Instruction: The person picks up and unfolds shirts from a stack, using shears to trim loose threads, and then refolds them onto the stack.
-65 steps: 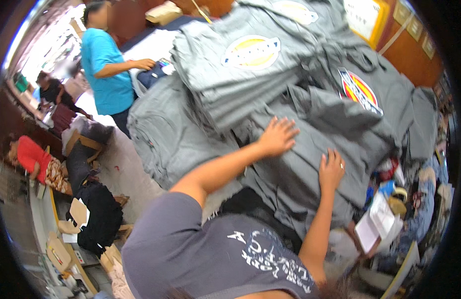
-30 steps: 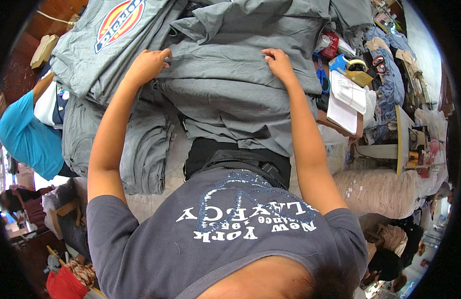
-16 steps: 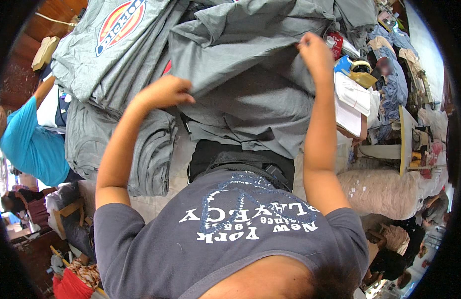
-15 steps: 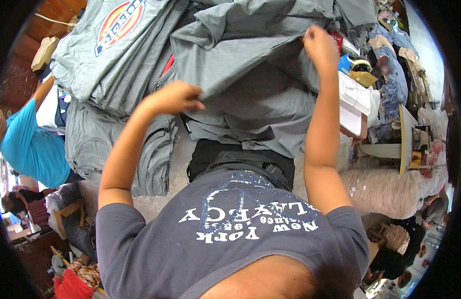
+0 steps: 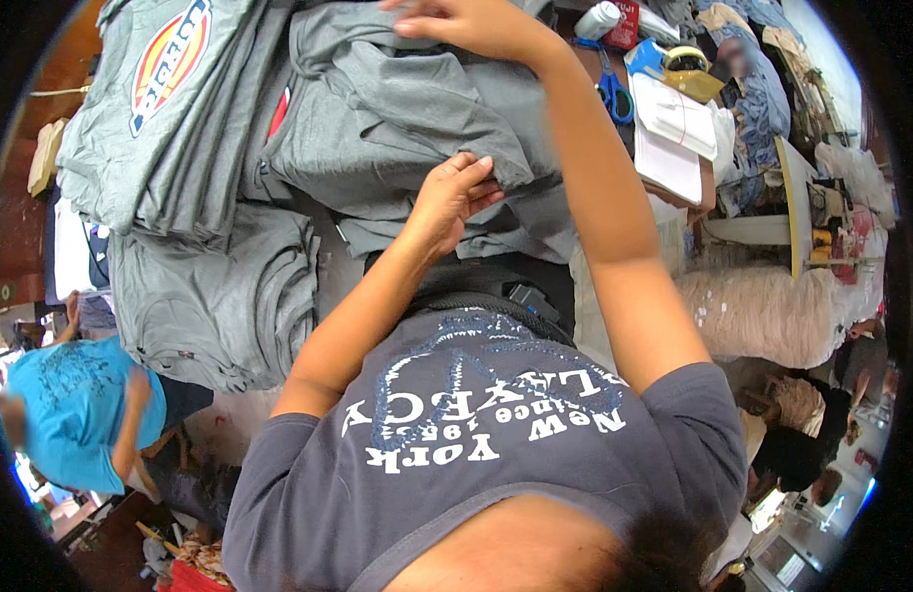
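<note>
While the left hand (image 5: 451,202) pinches a grey garment (image 5: 402,123), the right hand (image 5: 481,25) has its fingers parted. Its contact is unclear.

On my left I see a dark reddish-brown wooden wall (image 5: 12,247), and lower on that side some pale floor (image 5: 231,422); to my right stand a whitish wall (image 5: 839,74) and a light-coloured table with a yellow edge (image 5: 795,217), while a bluish-white light (image 5: 870,490) glows lower down

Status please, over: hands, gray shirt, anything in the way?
Left hand seemingly pinching gray shirt by an edge. Right hand over shirt's far part, grip unclear. Blue-handled scissors off to the right, clear of both hands.
</note>
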Tool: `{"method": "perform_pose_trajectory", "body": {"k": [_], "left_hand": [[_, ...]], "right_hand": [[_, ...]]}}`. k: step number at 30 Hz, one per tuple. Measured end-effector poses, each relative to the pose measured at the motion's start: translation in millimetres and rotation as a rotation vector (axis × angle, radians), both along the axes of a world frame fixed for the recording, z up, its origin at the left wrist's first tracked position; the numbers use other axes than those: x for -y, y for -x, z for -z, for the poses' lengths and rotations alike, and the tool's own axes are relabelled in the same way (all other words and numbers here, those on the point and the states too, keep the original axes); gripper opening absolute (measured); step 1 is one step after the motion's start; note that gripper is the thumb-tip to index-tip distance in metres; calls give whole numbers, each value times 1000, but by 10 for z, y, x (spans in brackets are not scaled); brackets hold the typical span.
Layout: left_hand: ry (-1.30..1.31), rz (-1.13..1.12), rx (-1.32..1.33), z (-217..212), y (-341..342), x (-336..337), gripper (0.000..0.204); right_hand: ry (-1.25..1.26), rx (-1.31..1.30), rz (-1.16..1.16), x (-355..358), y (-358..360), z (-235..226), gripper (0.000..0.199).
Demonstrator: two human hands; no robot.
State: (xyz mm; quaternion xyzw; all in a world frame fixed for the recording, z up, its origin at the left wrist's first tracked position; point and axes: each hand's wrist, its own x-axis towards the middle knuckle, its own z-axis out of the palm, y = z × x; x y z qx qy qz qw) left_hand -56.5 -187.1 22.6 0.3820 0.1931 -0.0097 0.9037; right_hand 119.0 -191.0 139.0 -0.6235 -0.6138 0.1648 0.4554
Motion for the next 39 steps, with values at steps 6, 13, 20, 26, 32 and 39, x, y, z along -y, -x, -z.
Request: {"method": "perform_pose_trajectory", "body": {"k": [6,13,20,26,32,39], "left_hand": [[6,117,31,135,182,-69,16],[-850,675,1,440,932,-563,49],[-918,781,11,408,1198,-348,56],[-972,678,126,442,1396,-306,53],[-1046,727,152,474,1377,-274,63],[-976,745,102,516,1379,-266,65]], "right_hand": [[207,-368,173,1374,311,760,26],[565,-741,122,2369,1456,1455,57],[624,-822,181,2328,1747,1437,55],[595,-700,91,2240,1779,1255,53],[618,-698,102,2315,1833,1212,54],[636,-799,89,2341,1779,1344,55]]}}
